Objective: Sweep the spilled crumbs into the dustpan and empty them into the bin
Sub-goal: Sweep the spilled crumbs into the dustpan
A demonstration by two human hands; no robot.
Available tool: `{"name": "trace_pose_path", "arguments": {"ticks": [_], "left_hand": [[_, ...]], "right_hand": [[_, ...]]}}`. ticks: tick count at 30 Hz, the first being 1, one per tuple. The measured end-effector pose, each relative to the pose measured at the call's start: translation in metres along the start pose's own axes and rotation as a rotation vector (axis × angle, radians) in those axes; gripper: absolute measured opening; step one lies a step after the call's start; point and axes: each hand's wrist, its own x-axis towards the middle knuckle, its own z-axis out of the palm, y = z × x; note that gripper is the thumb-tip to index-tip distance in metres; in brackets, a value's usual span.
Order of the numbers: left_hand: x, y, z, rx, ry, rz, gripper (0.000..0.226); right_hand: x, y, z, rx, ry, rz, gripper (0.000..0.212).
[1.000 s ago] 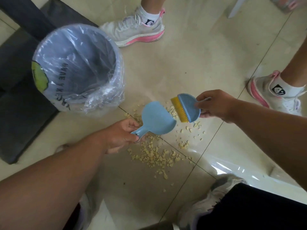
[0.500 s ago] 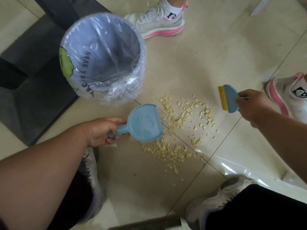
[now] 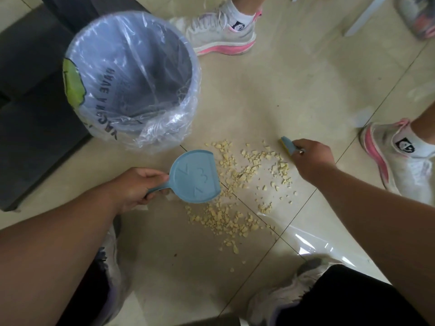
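Observation:
Pale yellow crumbs (image 3: 237,198) lie scattered on the beige tiled floor. My left hand (image 3: 136,184) grips the handle of a small blue dustpan (image 3: 195,176), which sits at the left edge of the crumbs with its open side towards them. My right hand (image 3: 310,158) holds a small blue brush with yellow bristles (image 3: 287,145) down at the far right edge of the crumbs; the hand hides most of the brush. A grey bin (image 3: 131,74) lined with a clear plastic bag stands behind the dustpan, to the left.
Another person's pink-soled white sneakers stand at the back (image 3: 219,31) and at the right (image 3: 400,158). Dark furniture (image 3: 28,109) borders the bin on the left. A clear plastic sheet (image 3: 313,243) lies on the floor by my own shoe (image 3: 282,300).
My right hand swung the brush away from the dustpan to the right, then lowered it to the floor beyond the crumbs. The dustpan came down flat beside the crumbs.

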Motion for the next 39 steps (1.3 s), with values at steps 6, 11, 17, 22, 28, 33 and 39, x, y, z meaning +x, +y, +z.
{"name": "trace_pose_path", "arguments": {"ticks": [6, 11, 17, 22, 28, 33, 39], "left_hand": [[0.003, -0.002, -0.004, 0.003, 0.052, 0.022, 0.012], [0.000, -0.003, -0.003, 0.002, 0.057, 0.029, 0.011], [-0.003, -0.002, -0.001, -0.023, 0.055, 0.027, 0.010], [-0.006, 0.000, -0.003, -0.047, 0.094, 0.000, 0.008], [-0.005, -0.006, -0.025, -0.089, 0.150, 0.003, 0.023], [-0.002, -0.010, -0.046, -0.074, 0.194, 0.005, 0.027], [-0.005, -0.010, -0.062, -0.072, 0.242, -0.002, 0.020]], "right_hand": [[-0.012, -0.020, 0.023, -0.026, -0.079, -0.047, 0.029], [-0.032, -0.043, 0.043, -0.041, -0.128, -0.140, 0.030], [-0.055, -0.069, 0.063, -0.022, -0.164, -0.202, 0.036], [-0.052, -0.085, 0.054, 0.021, -0.077, -0.186, 0.031], [0.001, -0.087, 0.029, 0.007, 0.101, -0.126, 0.022], [0.013, -0.089, 0.037, -0.014, 0.067, -0.086, 0.025], [-0.003, -0.100, 0.076, -0.098, 0.021, -0.245, 0.026]]}}
